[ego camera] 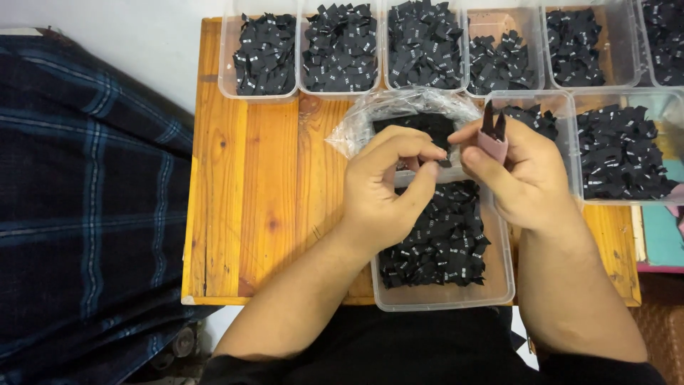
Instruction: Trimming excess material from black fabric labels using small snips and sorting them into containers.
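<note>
Left hand (385, 185) pinches one small black label (443, 162) at its fingertips; right hand (524, 175) clamps a bunch of labels (493, 122) above the near tub (502, 285). Both hands hide the tub's far end and part of the plastic bag (370, 117).

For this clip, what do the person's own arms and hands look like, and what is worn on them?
Both forearms are bare, with no sleeves in view up to the frame's bottom edge. The left hand shows no glove, ring or watch. The right hand is likewise ungloved, but a pinkish cover sits on one fingertip. Dark clothing shows below, between the arms.
</note>
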